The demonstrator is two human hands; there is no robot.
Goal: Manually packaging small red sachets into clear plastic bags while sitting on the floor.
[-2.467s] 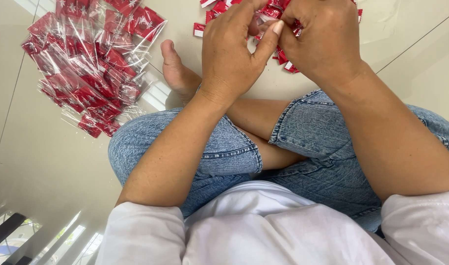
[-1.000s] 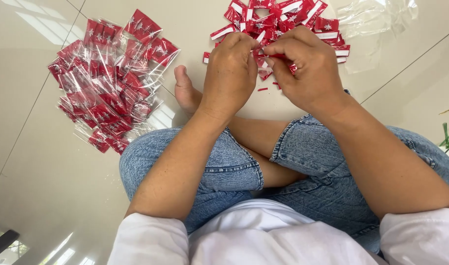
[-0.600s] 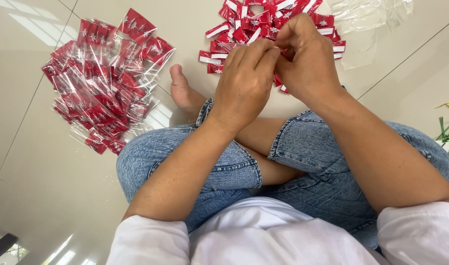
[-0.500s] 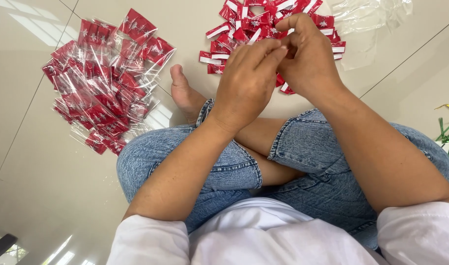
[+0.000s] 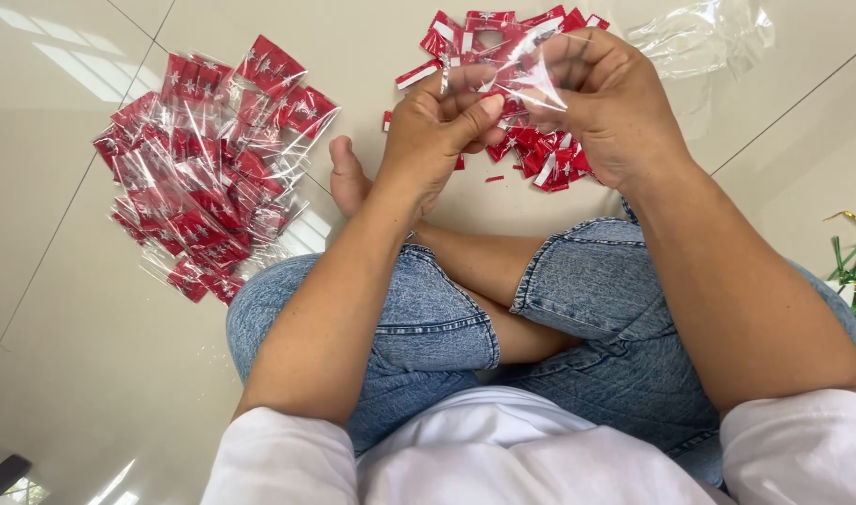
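Left hand (image 5: 437, 131) and right hand (image 5: 601, 98) both pinched on clear sleeve (image 5: 521, 79), above loose red sachet pile (image 5: 531, 150)

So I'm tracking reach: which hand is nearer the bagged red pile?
Left. The left hand is just right of the bagged red pile; the right hand is farther right.

Red sachets on pale floor tiles

Heap of clear-wrapped red sachets (image 5: 208, 168) far left; loose red-and-white small packets (image 5: 531, 140) far centre; crumpled clear plastic bag (image 5: 704, 42) far right.
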